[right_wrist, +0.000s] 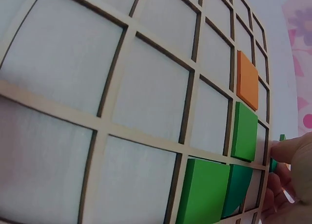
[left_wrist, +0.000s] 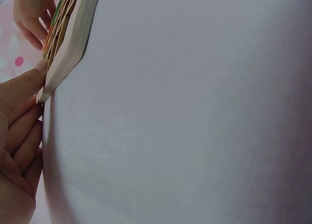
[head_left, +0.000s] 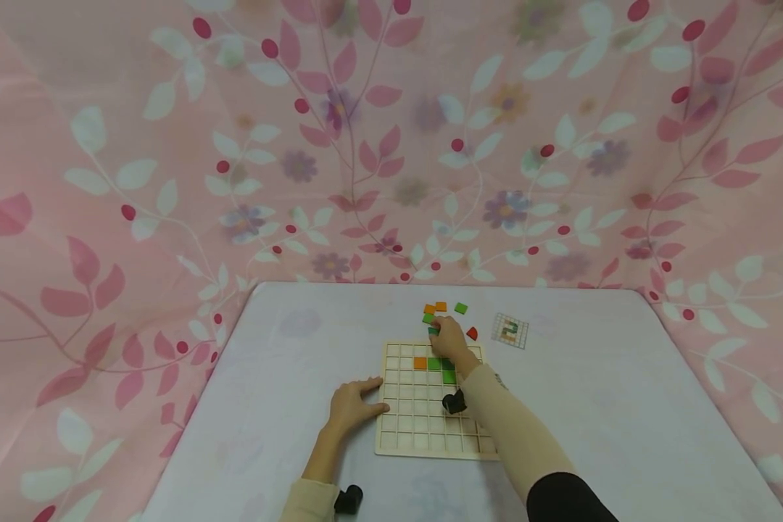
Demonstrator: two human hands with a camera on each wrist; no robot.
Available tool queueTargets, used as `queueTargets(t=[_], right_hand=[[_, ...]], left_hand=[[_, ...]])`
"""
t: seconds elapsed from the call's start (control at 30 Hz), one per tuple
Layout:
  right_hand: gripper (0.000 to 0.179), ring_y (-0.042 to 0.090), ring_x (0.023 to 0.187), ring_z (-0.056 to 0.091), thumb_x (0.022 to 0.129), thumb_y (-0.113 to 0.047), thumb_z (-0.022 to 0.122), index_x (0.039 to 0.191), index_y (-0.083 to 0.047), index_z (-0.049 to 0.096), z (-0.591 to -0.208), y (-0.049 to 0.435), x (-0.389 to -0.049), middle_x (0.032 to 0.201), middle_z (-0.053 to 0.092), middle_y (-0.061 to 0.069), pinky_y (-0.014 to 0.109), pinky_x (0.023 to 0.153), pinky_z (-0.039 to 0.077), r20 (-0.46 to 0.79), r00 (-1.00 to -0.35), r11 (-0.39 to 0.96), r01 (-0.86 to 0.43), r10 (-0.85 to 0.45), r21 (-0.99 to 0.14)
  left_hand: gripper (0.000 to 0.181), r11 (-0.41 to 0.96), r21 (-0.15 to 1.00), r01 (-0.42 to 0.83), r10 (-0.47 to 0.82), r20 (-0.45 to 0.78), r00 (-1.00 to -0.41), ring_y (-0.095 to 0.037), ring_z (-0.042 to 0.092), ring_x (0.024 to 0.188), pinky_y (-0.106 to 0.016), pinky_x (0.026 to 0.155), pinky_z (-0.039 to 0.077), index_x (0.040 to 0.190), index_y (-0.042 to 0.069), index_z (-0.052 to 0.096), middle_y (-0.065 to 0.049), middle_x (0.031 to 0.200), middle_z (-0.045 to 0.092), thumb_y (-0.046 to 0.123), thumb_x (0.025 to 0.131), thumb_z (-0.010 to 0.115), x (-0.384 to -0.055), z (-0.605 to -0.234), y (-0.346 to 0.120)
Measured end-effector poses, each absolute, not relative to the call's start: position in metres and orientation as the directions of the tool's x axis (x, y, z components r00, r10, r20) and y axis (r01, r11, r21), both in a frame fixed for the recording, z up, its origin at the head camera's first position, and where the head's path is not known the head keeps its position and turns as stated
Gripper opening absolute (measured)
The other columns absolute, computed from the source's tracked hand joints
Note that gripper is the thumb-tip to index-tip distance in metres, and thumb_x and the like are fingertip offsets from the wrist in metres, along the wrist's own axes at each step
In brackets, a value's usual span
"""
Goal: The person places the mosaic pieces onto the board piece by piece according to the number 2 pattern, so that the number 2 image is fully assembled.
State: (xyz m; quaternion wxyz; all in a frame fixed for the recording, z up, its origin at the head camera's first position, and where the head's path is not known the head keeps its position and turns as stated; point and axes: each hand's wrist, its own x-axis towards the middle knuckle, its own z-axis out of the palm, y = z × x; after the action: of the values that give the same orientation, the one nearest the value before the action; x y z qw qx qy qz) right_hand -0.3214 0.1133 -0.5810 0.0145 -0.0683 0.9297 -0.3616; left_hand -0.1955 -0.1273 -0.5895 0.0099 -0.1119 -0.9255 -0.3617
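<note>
We have the dark green piece [head_left: 433,330] pinched, thumb against fingers, in our right grip [head_left: 449,338]; toward us from it, the grid board [head_left: 431,456] holds green tiles [head_left: 433,364] a low pass could knock askew, our left grip [head_left: 350,405], loosely spread, only touching the board

The one readable sign is a numeral 2 [head_left: 510,331], made up of green and orange-brown squares on the gridded pattern card [head_left: 521,341], which lies on the counter [head_left: 594,377] to the right of the right hand [head_left: 450,339]. Dark marks [head_left: 499,380] just behind that hand, beside its sleeve [head_left: 518,420], are too small to make out.
</note>
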Motion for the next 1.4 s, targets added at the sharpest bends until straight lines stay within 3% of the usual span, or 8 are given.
queueTargets(t=[0.13, 0.3, 0.4, 0.5, 0.63, 0.9, 1.17, 1.4], right_hand=[[0.033, 0.034, 0.098, 0.056, 0.086, -0.002, 0.061, 0.118, 0.005, 0.062, -0.590, 0.117, -0.328, 0.108, 0.057, 0.021, 0.045, 0.085, 0.049, 0.009, -0.994, 0.691, -0.085, -0.112, -0.718], [0.029, 0.026, 0.092, 0.058, 0.087, -0.017, 0.064, 0.112, -0.003, 0.068, -0.640, 0.134, -0.353, 0.103, 0.059, 0.015, 0.034, 0.077, 0.051, 0.198, -0.966, 0.652, -0.259, -0.167, -0.713], [0.028, 0.026, 0.090, 0.058, 0.084, -0.017, 0.065, 0.107, -0.002, 0.069, -0.646, 0.137, -0.357, 0.101, 0.061, 0.015, 0.035, 0.076, 0.051, 0.200, -0.967, 0.637, -0.255, -0.158, -0.728], [0.028, 0.033, 0.091, 0.059, 0.080, -0.004, 0.063, 0.105, 0.006, 0.066, -0.614, 0.131, -0.339, 0.102, 0.063, 0.022, 0.044, 0.078, 0.051, 0.092, -0.989, 0.637, -0.146, -0.117, -0.757], [0.026, 0.033, 0.089, 0.058, 0.082, -0.001, 0.062, 0.105, 0.009, 0.063, -0.589, 0.126, -0.321, 0.101, 0.063, 0.023, 0.043, 0.079, 0.050, 0.081, -0.992, 0.665, -0.123, -0.094, -0.737], [0.025, 0.034, 0.093, 0.059, 0.083, -0.003, 0.064, 0.105, 0.009, 0.066, -0.589, 0.128, -0.319, 0.102, 0.062, 0.022, 0.045, 0.081, 0.050, 0.109, -0.989, 0.686, -0.151, -0.104, -0.712], [0.025, 0.031, 0.084, 0.063, 0.085, -0.002, 0.065, 0.108, 0.009, 0.065, -0.582, 0.129, -0.312, 0.095, 0.065, 0.021, 0.042, 0.074, 0.053, 0.114, -0.987, 0.618, -0.160, -0.113, -0.770], [0.027, 0.034, 0.090, 0.057, 0.087, -0.003, 0.062, 0.112, 0.005, 0.066, -0.578, 0.124, -0.314, 0.101, 0.060, 0.025, 0.042, 0.073, 0.049, 0.100, -0.977, 0.715, -0.206, -0.187, -0.669]], left_hand=[[0.058, 0.716, 0.666, 0.210, 0.200, 0.093, -0.975, -0.030, 0.060, 0.110, -0.046, 0.090, 0.047, 0.118, 0.009, 0.067, -0.007, 0.117, 0.066, 0.035, 0.068, 0.082, -0.196, -0.591, -0.127], [0.058, 0.716, 0.665, 0.210, 0.200, 0.093, -0.975, -0.030, 0.060, 0.110, -0.047, 0.090, 0.047, 0.118, 0.010, 0.067, -0.007, 0.117, 0.066, 0.035, 0.068, 0.082, -0.196, -0.592, -0.128], [0.058, 0.716, 0.667, 0.207, 0.200, 0.089, -0.976, -0.030, 0.060, 0.110, -0.047, 0.090, 0.046, 0.118, 0.010, 0.067, -0.006, 0.117, 0.066, 0.035, 0.068, 0.082, -0.196, -0.592, -0.128], [0.058, 0.715, 0.668, 0.206, 0.200, 0.086, -0.976, -0.031, 0.060, 0.110, -0.047, 0.090, 0.047, 0.118, 0.010, 0.067, -0.007, 0.117, 0.066, 0.035, 0.068, 0.082, -0.195, -0.593, -0.128], [0.058, 0.716, 0.668, 0.204, 0.201, 0.083, -0.976, -0.031, 0.060, 0.110, -0.048, 0.090, 0.046, 0.118, 0.009, 0.067, -0.008, 0.117, 0.066, 0.035, 0.068, 0.082, -0.194, -0.593, -0.128], [0.057, 0.717, 0.666, 0.209, 0.200, 0.091, -0.976, -0.031, 0.060, 0.110, -0.048, 0.090, 0.046, 0.118, 0.009, 0.067, -0.008, 0.117, 0.066, 0.034, 0.069, 0.081, -0.195, -0.592, -0.128], [0.057, 0.723, 0.657, 0.212, 0.193, 0.102, -0.976, -0.032, 0.061, 0.109, -0.048, 0.089, 0.047, 0.117, 0.009, 0.067, -0.009, 0.116, 0.066, 0.033, 0.068, 0.082, -0.195, -0.589, -0.129], [0.057, 0.704, 0.675, 0.223, 0.204, 0.108, -0.973, -0.032, 0.061, 0.109, -0.048, 0.089, 0.047, 0.117, 0.008, 0.067, -0.009, 0.116, 0.066, 0.033, 0.068, 0.082, -0.195, -0.589, -0.128]])
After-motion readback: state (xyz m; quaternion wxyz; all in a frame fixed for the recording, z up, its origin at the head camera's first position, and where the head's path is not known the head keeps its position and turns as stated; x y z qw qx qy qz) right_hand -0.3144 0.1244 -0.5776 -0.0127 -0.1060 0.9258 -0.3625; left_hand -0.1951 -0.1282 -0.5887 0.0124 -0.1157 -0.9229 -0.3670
